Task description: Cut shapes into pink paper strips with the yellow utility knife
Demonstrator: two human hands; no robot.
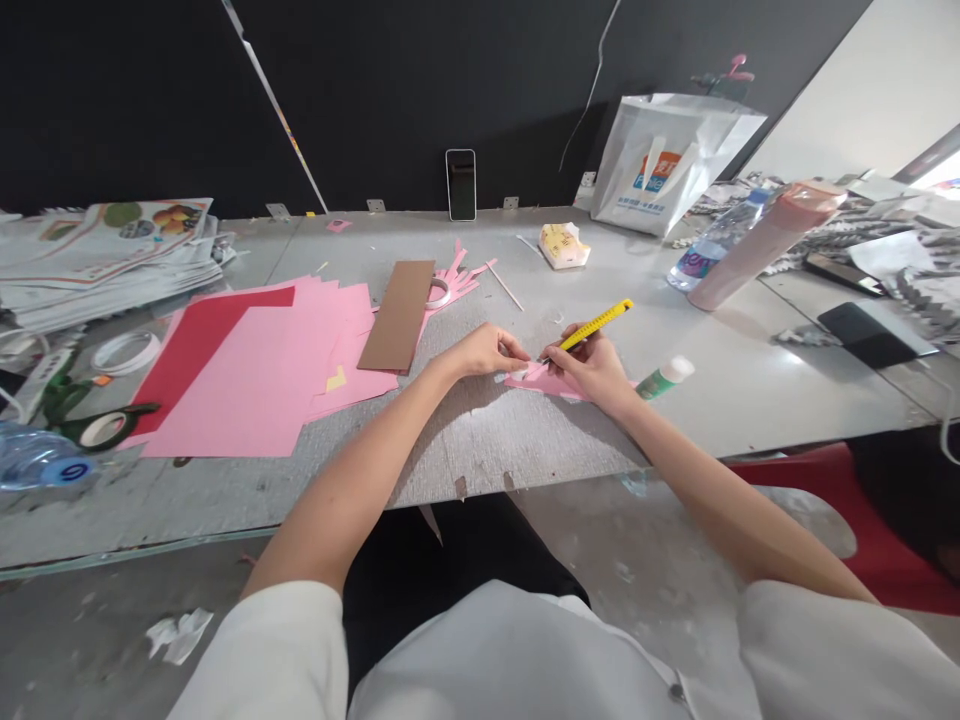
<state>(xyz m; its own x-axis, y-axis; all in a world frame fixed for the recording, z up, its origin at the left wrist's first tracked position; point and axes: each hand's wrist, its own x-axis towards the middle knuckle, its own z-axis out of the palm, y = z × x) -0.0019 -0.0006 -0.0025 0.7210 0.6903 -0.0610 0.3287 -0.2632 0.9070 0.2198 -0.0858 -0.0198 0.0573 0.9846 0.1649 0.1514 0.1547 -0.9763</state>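
My right hand (pixel 589 368) is closed around a yellow utility knife (pixel 596 325), its tip pointing down and left at a small piece of pink paper (pixel 559 384). Beside it, my left hand (pixel 489 350) has its fingers curled and pinched together at the paper's left end. A small whitish bit shows under those fingertips, too small to name. Part of the pink paper is hidden beneath my right hand. Just right of that hand lies a green glue stick (pixel 664 378) with a white cap.
Leftward are pink sheets (pixel 247 380), brown cardboard (pixel 397 315), a tape roll (pixel 439 292), scissors (pixel 64 390) and newspapers (pixel 105 260). A phone (pixel 461 185) leans at the back. To the right stand a white bag (pixel 667 165), a water bottle (pixel 716 245) and a pink cylinder (pixel 765 248).
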